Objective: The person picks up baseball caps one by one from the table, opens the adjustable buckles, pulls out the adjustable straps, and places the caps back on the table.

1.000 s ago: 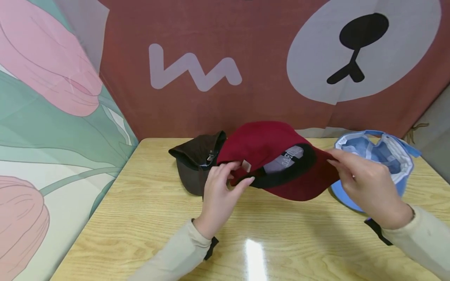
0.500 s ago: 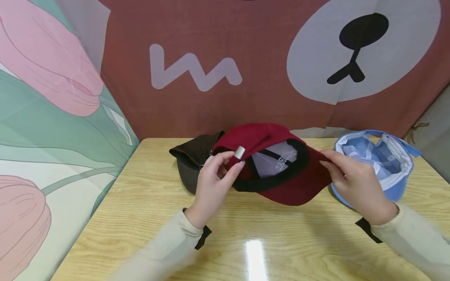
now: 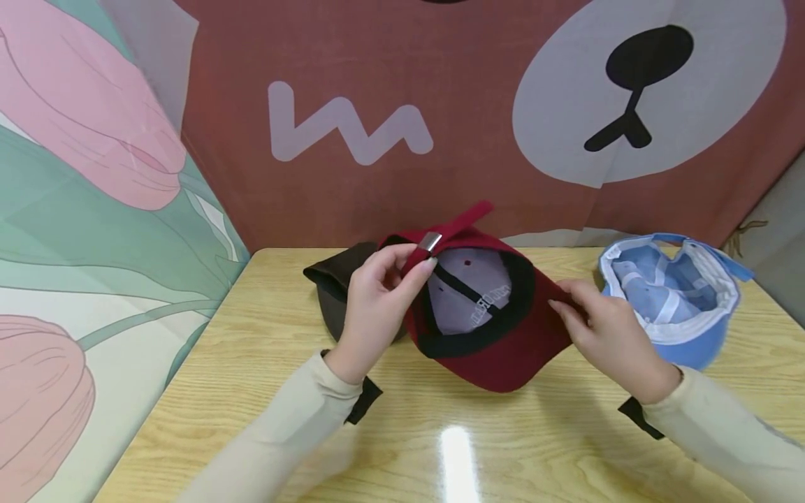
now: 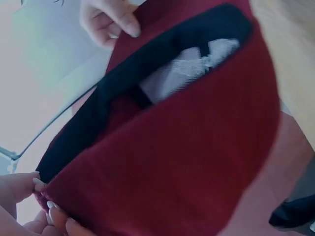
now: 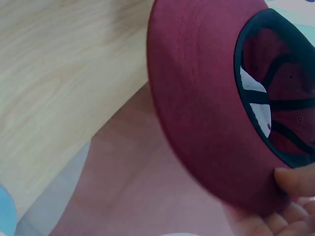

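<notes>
A dark red baseball cap hangs over the table between both hands, its opening turned toward me and its grey lining showing. My left hand pinches the back strap beside the silver buckle, and the strap's loose end sticks up to the right. With thumb and fingers my right hand grips the side of the brim. The right wrist view shows the brim from below, with the thumb near its inner edge. In the left wrist view, the crown fills most of the picture.
Behind the left hand a dark brown cap lies on the wooden table. A light blue cap rests upside down at the right. A printed cloth hangs along the table's back edge.
The red cap has tilted, showing more of its inside, and its brim has swung lower and left. The right hand has moved left with it; the strap end now points up.
</notes>
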Tool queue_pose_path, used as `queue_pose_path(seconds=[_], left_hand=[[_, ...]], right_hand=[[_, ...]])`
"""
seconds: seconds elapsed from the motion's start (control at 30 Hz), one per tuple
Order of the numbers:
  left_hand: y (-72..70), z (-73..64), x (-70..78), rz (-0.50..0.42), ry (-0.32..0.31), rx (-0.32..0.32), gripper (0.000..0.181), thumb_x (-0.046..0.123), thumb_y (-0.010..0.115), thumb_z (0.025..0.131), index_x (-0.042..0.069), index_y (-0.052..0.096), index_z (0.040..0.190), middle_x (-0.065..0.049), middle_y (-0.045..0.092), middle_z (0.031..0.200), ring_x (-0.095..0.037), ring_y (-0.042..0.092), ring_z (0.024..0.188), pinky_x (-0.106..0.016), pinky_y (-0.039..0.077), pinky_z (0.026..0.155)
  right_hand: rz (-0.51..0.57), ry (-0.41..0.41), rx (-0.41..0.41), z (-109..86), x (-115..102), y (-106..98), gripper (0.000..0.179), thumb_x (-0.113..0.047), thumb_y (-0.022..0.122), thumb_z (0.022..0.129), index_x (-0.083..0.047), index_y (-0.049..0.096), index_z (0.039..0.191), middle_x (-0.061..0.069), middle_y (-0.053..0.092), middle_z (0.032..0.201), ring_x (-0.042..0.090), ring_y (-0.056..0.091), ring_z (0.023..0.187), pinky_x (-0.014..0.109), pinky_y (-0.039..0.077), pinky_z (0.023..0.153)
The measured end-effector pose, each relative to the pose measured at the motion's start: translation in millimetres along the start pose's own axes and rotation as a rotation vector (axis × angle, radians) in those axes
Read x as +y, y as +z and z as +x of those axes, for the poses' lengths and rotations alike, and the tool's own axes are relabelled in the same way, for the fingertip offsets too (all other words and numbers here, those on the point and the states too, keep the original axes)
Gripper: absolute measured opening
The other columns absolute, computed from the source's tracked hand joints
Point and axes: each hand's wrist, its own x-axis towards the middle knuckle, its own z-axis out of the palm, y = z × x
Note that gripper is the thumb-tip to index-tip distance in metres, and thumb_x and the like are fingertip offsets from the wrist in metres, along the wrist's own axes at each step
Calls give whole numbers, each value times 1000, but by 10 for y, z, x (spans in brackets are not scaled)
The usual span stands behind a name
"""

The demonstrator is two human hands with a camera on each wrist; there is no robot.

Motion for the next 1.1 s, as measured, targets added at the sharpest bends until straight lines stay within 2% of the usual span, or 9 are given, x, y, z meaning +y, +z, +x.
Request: queue_pose_path(seconds=[0.2,0.37,0.47,0.53,0.63,0.7,0.77,0.9,1.1], left_hand=[[59,104,66,-32,-9,39,17,8,72,88,-3,69,101,-10,63,77,-17,43,60,-24,36,52],[99,156,116,-39,-26,61,17,9,72,87,-3,71,99,-10,63,75,-16,43,58,-23,36,52],[111,164,133,-28,-39,59,16,9,73,87,-3,72,98,-10,63,73,-16,44,58,-23,37,52],[117,166,133,-20,-47,57,16,10,73,87,-3,72,97,-10,64,73,-16,45,59,-23,39,53],[128,163,136,-13,-58,55,16,11,73,87,-3,73,97,-10,65,74,-16,46,60,-24,40,53],[140,161,139,-13,-60,53,17,11,73,87,-3,73,97,-10,64,73,-16,46,60,-24,40,54],[157,157,141,-16,-58,47,16,10,73,87,-3,73,97,-10,64,73,-16,46,60,-24,40,53],[202,144,137,-31,-49,28,16,9,74,87,-3,72,97,-10,65,73,-14,48,59,-23,39,52],[257,127,149,-64,-29,10,16,7,73,86,-4,72,98,-10,68,75,-13,51,59,-23,41,52]], right_hand=[[57,-16,-34,-4,-21,105,41,16,74,72,0,65,109,5,69,86,5,56,63,13,43,57],[86,-19,-75,34,-95,180,51,13,74,74,3,60,122,8,71,87,11,62,64,16,47,57],[107,-10,-97,97,-180,201,57,11,73,77,4,55,130,12,71,98,17,67,73,18,50,61],[118,-1,-103,158,-240,206,59,9,73,79,2,52,134,14,68,111,21,68,85,19,51,66],[125,-3,-89,272,-335,205,62,7,71,82,-1,48,139,14,62,126,23,65,99,26,52,76],[132,-10,-76,347,-386,202,64,7,71,82,-3,46,141,13,59,128,24,62,106,32,52,81],[144,-27,-53,406,-426,201,66,9,72,81,-2,46,141,15,59,127,26,60,108,40,51,83],[161,-46,-7,486,-470,197,66,12,72,78,0,49,139,17,60,127,29,60,108,44,51,83],[201,17,8,581,-505,212,54,10,69,83,2,53,134,18,60,128,32,61,109,50,51,85]])
